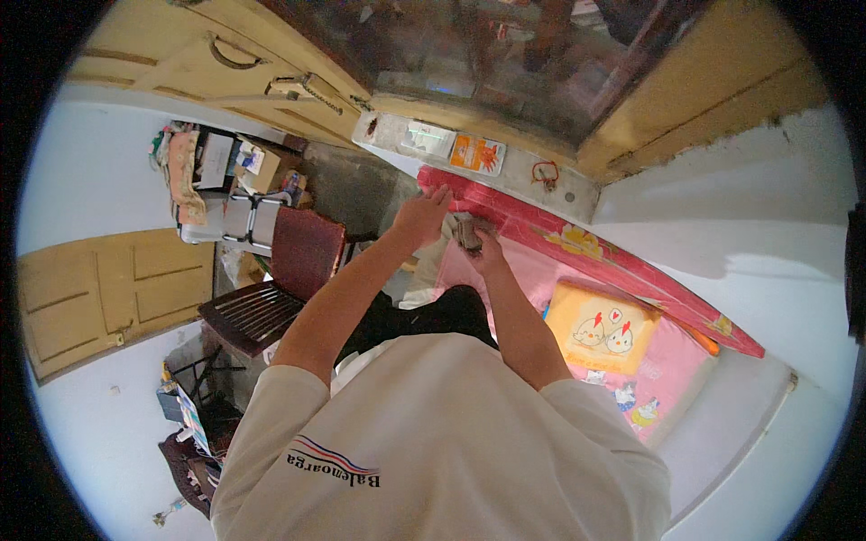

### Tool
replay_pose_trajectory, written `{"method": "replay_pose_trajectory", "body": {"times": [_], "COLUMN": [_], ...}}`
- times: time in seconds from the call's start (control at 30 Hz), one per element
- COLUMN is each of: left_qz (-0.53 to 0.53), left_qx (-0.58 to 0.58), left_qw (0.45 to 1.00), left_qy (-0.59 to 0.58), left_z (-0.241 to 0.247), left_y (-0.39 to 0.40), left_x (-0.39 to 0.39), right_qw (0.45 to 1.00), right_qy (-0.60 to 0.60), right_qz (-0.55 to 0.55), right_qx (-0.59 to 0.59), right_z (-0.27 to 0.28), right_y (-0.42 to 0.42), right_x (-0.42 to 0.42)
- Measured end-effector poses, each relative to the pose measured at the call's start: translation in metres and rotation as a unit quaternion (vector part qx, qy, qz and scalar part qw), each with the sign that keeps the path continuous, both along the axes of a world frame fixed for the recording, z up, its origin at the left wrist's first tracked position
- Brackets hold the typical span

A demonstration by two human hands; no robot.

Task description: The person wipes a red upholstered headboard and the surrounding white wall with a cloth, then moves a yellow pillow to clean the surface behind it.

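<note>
My left hand [421,220] reaches forward with its fingers extended over the near-left end of a red, yellow-flowered covering [514,216] along the window wall. The fingers look to be on its surface, and I see nothing held in them. My right hand [488,251] is closed around a small grey-brown object [467,233], perhaps a folded cloth. It is held just right of and below my left hand, near the covering's lower edge. Pink bedding [534,270] lies beneath and to the right of my right hand.
An orange pillow [602,328] with two cartoon chicks lies on the bed. The windowsill [521,177] holds an orange packet [477,155], a pale packet [428,138] and a red loop [544,172]. A dark wooden chair [304,250] stands left, with boxes [260,169] behind it.
</note>
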State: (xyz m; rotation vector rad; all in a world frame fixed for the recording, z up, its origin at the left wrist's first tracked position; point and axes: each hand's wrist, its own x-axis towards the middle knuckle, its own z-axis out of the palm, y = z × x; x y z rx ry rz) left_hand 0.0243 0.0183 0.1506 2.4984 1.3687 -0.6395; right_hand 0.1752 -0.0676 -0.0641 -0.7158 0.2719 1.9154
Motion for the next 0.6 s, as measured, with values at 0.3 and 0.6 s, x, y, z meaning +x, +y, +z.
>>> {"method": "replay_pose_trajectory", "body": {"times": [0.3, 0.6], "left_qz": [0.032, 0.013], "left_qx": [-0.026, -0.038], "left_qw": [0.998, 0.996], "left_qy": [0.037, 0.082], "left_z": [0.001, 0.011], "left_y": [0.002, -0.001], "left_x": [0.017, 0.028], "right_qw": [0.985, 0.967], "right_qy": [-0.056, -0.114], "right_qz": [-0.088, -0.053], "right_qx": [-0.134, -0.219], "right_z": [-0.026, -0.025], "right_y": [-0.054, -0.052], "right_x": [0.002, 0.024]}}
